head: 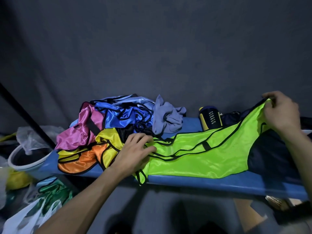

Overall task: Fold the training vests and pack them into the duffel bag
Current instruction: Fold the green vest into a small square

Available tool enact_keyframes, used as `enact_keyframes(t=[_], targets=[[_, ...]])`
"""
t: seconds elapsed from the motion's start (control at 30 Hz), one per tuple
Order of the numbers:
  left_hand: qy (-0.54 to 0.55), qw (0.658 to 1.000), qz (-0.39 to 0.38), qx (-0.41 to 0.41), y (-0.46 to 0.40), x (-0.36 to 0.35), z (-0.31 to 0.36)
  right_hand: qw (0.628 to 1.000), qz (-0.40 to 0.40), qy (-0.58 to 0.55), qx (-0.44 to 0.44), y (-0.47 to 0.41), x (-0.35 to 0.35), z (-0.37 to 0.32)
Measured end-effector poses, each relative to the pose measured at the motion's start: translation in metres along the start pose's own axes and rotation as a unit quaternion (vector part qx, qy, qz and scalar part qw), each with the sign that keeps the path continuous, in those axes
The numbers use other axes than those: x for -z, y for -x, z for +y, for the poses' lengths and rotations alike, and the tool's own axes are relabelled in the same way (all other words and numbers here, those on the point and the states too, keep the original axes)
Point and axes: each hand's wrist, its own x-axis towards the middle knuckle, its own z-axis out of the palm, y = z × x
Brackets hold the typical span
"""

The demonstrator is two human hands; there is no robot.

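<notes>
Lime vest (202,157) is being stretched flat along the blue table's (219,183) front edge for folding: left hand (135,152) pinning it with spread fingers, right hand (280,110) pinching its far corner.

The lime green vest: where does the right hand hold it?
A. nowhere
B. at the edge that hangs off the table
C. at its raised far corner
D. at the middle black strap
C: the right hand pinches the lifted corner of the lime green vest, while the left hand rests on its other end.
</notes>
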Motion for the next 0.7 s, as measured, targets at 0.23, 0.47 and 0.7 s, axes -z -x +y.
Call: enact_keyframes(t=[0.23, 0.47, 0.7], targets=[[-0.04, 0.999, -0.027, 0.025, 0.003, 0.006, 0.003, 1.0, -0.003, 0.005, 0.019, 0.004, 0.003, -0.008], [-0.001, 0.992, -0.111, 0.057, 0.0, 0.014, -0.008, 1.0, -0.012, -0.005, 0.022, 0.005, 0.001, -0.01], [0.11, 0.976, -0.165, 0.091, -0.004, 0.026, -0.016, 0.999, -0.02, -0.009, 0.036, 0.009, 0.002, -0.017]])
